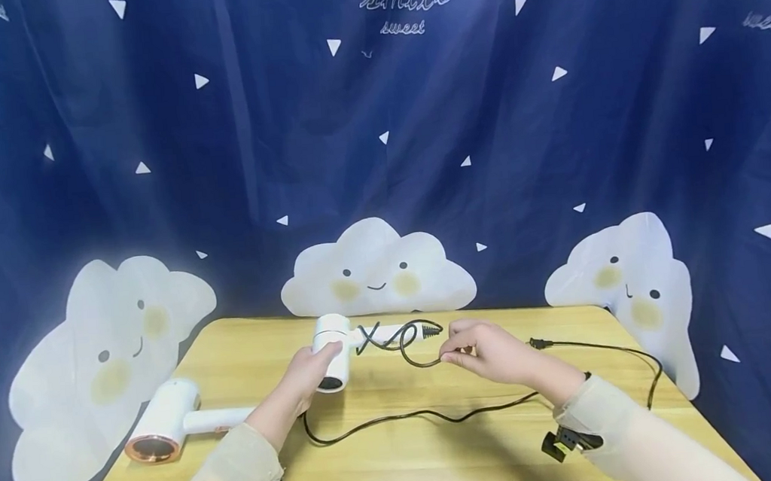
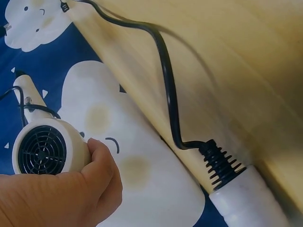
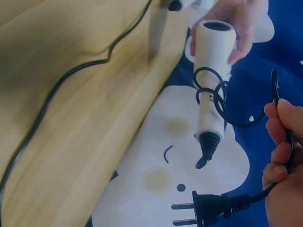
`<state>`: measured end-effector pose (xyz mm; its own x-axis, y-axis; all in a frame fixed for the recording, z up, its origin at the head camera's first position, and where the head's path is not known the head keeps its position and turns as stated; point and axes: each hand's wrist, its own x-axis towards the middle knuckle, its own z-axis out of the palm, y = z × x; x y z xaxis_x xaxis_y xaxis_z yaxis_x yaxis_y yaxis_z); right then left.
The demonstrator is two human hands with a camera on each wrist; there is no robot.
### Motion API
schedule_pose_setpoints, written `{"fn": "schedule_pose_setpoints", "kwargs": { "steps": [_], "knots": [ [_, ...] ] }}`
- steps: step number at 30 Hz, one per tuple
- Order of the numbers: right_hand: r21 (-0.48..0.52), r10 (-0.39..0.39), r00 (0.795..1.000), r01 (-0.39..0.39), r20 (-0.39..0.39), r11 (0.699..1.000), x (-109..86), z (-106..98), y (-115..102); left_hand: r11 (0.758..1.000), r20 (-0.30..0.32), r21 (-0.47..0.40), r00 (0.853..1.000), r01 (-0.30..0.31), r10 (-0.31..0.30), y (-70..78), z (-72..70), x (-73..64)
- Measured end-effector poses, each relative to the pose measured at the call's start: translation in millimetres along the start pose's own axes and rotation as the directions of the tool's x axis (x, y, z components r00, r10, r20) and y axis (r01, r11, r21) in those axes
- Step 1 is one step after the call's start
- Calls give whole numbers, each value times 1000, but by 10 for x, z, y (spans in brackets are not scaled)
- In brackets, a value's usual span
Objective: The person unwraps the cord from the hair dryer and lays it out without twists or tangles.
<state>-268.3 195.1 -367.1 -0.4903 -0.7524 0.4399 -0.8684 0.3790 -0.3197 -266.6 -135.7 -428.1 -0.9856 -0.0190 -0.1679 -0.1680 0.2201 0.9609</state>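
Observation:
In the head view my left hand (image 1: 306, 376) grips the barrel of a white hair dryer (image 1: 331, 334), held up over the far part of the table. Its handle points right, with black cord (image 1: 408, 337) looped round it. To the right, my right hand (image 1: 492, 351) pinches the same cord between thumb and fingers. In the right wrist view, a black two-pin plug (image 3: 213, 208) sticks out from below the right hand's curled fingers. The left wrist view shows the grille (image 2: 41, 150) on the dryer's end.
A second white hair dryer (image 1: 174, 408) with a copper-coloured rim lies at the table's left. Its black cord (image 1: 413, 415) runs right across the wooden table (image 1: 404, 473). Another plug (image 1: 539, 343) lies at the back right. A blue curtain with clouds (image 1: 378, 275) hangs behind.

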Motion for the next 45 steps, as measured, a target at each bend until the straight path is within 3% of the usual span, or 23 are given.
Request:
{"fn": "schedule_pose_setpoints", "kwargs": {
  "steps": [23, 34, 45],
  "knots": [
    [-71, -27, 986, 15, -163, 997, 355, -292, 31, 1000, 7, -25, 1000, 0, 0, -20, 26, 71],
    [-82, 59, 951, -88, -305, 993, 415, -255, 194, 999, 18, -36, 1000, -11, 12, -35, 31, 47],
    [-101, 122, 914, -174, -387, 980, 466, -199, 352, 999, 32, -35, 999, -16, 17, -55, 45, 47]
  ]
}}
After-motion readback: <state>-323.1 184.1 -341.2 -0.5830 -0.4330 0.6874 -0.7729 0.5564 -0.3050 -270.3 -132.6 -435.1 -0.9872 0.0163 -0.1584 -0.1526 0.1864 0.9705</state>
